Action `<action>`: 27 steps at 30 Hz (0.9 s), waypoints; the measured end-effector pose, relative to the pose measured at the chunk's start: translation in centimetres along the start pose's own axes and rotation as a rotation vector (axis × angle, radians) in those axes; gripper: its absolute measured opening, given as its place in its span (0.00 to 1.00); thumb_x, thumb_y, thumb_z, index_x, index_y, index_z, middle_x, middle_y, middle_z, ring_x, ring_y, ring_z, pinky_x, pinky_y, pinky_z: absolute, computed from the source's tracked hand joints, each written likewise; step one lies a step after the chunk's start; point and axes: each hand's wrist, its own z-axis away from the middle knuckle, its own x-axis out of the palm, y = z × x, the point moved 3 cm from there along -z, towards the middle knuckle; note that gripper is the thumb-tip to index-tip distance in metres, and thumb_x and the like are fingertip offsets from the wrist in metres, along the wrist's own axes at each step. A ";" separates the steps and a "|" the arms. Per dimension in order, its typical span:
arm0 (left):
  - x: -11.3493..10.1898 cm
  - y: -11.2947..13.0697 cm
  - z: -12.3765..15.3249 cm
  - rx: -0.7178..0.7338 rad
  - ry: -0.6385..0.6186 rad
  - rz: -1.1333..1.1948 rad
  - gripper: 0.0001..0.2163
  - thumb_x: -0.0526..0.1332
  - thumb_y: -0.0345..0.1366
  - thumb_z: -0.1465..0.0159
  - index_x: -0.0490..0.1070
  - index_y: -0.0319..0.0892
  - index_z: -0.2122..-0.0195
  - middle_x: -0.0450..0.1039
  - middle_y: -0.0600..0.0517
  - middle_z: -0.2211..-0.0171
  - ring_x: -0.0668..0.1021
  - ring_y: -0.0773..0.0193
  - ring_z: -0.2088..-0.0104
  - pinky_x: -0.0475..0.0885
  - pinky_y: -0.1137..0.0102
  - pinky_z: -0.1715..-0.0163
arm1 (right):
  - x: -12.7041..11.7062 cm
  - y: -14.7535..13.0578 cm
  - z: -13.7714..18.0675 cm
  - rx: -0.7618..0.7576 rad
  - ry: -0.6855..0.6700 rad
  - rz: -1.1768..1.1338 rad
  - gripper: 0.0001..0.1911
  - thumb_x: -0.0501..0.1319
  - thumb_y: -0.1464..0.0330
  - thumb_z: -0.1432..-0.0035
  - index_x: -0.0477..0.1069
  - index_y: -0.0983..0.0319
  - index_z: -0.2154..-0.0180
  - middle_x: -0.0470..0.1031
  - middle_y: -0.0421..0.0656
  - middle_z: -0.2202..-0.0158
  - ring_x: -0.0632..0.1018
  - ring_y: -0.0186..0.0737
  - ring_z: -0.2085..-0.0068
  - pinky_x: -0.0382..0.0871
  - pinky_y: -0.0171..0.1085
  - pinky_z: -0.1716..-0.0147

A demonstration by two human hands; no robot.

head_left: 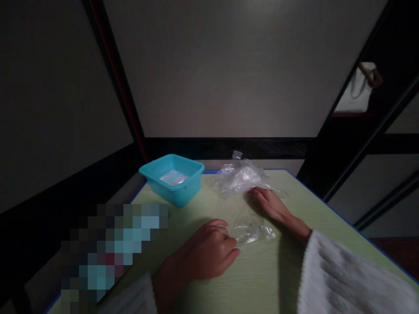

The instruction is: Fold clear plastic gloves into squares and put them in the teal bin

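My left hand point(206, 250) rests on the green table point(262, 279) with its fingers curled, the fingertips pinching the edge of a small clear plastic bag point(253, 231). My right hand point(271, 205) lies flat with its fingers stretched out, touching the near edge of a heap of clear plastic bags point(240, 179) at the back of the table. Both wrists are in white knitted sleeves.
A turquoise plastic tub point(173, 179) with clear bags inside stands at the table's back left. A blurred patch covers the near left corner. Pale walls with dark frames surround the table; its blue edge runs along the right side.
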 end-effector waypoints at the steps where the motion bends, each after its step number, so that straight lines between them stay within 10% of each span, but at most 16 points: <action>1: 0.0 0.0 0.0 0.013 0.022 -0.008 0.12 0.52 0.31 0.37 0.70 0.39 0.75 0.71 0.52 0.80 0.73 0.66 0.75 0.67 0.67 0.54 | -0.2 -0.1 0.1 -0.003 -0.003 -0.021 0.21 0.43 0.66 0.41 0.72 0.66 0.62 0.76 0.52 0.61 0.75 0.50 0.59 0.65 0.45 0.58; 6: 0.3 -0.9 -0.3 -0.084 0.037 0.004 0.09 0.52 0.28 0.38 0.71 0.38 0.70 0.74 0.48 0.71 0.75 0.60 0.66 0.70 0.65 0.60 | -1.2 -1.7 1.0 -0.065 -0.084 -0.132 0.14 0.49 0.68 0.45 0.71 0.64 0.66 0.76 0.49 0.63 0.75 0.48 0.61 0.66 0.43 0.62; 12: 1.5 -2.4 0.2 -0.175 -0.094 0.128 0.19 0.55 0.31 0.38 0.62 0.35 0.46 0.61 0.41 0.43 0.64 0.57 0.43 0.59 0.62 0.44 | -0.9 -4.3 2.5 -0.188 -0.315 -0.254 0.16 0.48 0.61 0.41 0.67 0.63 0.71 0.71 0.44 0.72 0.72 0.39 0.70 0.65 0.36 0.70; 27: 1.8 -2.9 0.6 -0.228 -0.152 0.231 0.22 0.56 0.33 0.39 0.59 0.34 0.43 0.57 0.40 0.41 0.60 0.57 0.41 0.56 0.60 0.42 | -0.7 -7.3 5.8 -0.261 -0.840 -0.363 0.07 0.50 0.77 0.53 0.61 0.63 0.79 0.60 0.35 0.82 0.64 0.30 0.78 0.57 0.29 0.78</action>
